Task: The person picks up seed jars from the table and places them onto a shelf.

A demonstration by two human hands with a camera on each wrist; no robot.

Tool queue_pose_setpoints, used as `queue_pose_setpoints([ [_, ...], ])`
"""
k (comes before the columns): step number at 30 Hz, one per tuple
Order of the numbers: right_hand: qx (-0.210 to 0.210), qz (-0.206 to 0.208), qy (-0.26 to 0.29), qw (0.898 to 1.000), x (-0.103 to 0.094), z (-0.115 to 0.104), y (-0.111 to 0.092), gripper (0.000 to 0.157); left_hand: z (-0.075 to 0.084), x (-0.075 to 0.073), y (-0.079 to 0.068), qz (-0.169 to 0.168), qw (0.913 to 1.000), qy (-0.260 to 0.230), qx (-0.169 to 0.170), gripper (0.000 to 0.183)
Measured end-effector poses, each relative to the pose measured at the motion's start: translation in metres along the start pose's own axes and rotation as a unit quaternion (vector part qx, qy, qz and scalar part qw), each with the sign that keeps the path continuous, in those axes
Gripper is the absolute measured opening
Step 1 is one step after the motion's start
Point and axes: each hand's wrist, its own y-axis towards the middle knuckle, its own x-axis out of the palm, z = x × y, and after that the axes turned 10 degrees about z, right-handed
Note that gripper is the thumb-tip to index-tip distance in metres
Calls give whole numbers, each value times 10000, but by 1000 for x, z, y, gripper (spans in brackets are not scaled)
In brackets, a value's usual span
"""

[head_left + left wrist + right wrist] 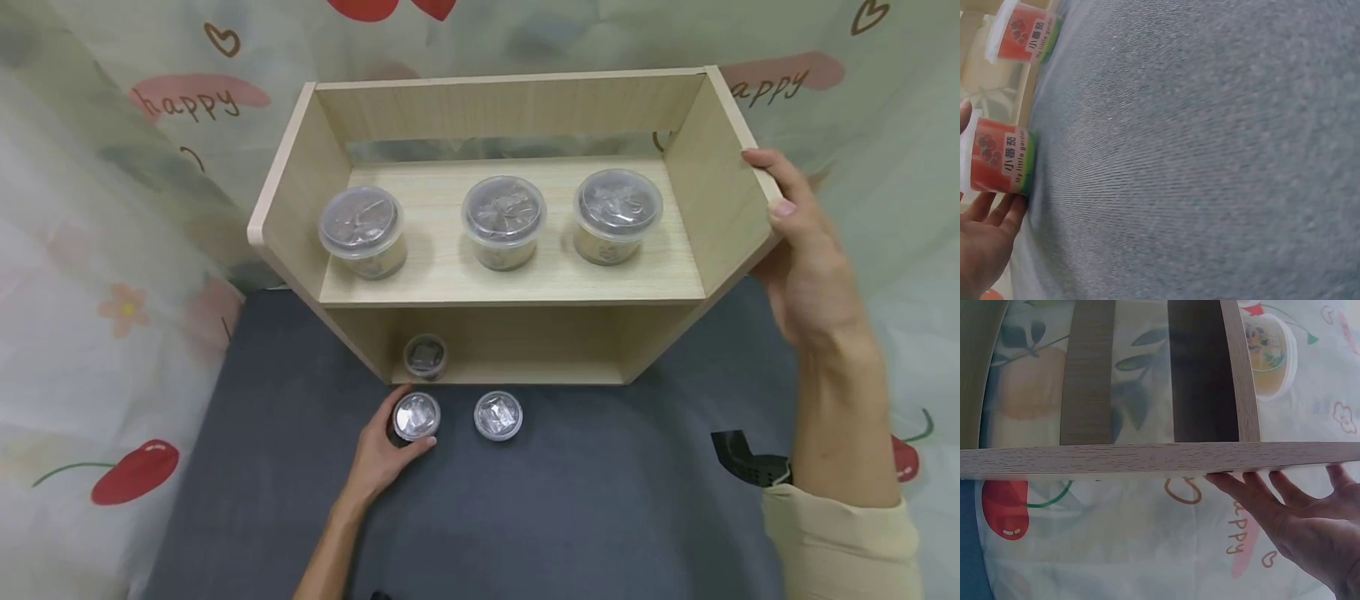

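Note:
My left hand (380,458) holds a small lidded plastic cup (417,417) between thumb and fingers, in front of the wooden shelf (517,290). In the left wrist view this cup (999,156) has a red and green label with tomatoes and "My little garden". A matching cup (498,416) stands to its right, and another cup (426,357) sits on the lower tier at the left. My right hand (813,250) rests on the shelf's right side panel (723,183); in the right wrist view its fairly straight fingers (1294,494) touch the panel's outer side.
Three larger lidded tubs, left (363,233), middle (504,223) and right (617,217), stand on the upper tier. A dark grey cloth (570,517) covers the table. Printed curtains (112,350) hang behind and at both sides. A black strap (750,462) shows by the right wrist.

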Motion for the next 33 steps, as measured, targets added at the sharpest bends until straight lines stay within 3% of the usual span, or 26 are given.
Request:
queue_pose_setpoints([
  [9, -10, 83, -69, 9999, 2, -1, -3, 47, -2, 1, -5, 63, 9998, -16, -200, 85],
  [26, -105, 101, -14, 9999, 5, 0, -2, 45, 4, 3, -2, 273, 9993, -237, -88, 80],
  [33, -96, 127, -155, 9998, 5, -1, -4, 44, 50, -4, -5, 399, 9986, -270, 209, 75],
])
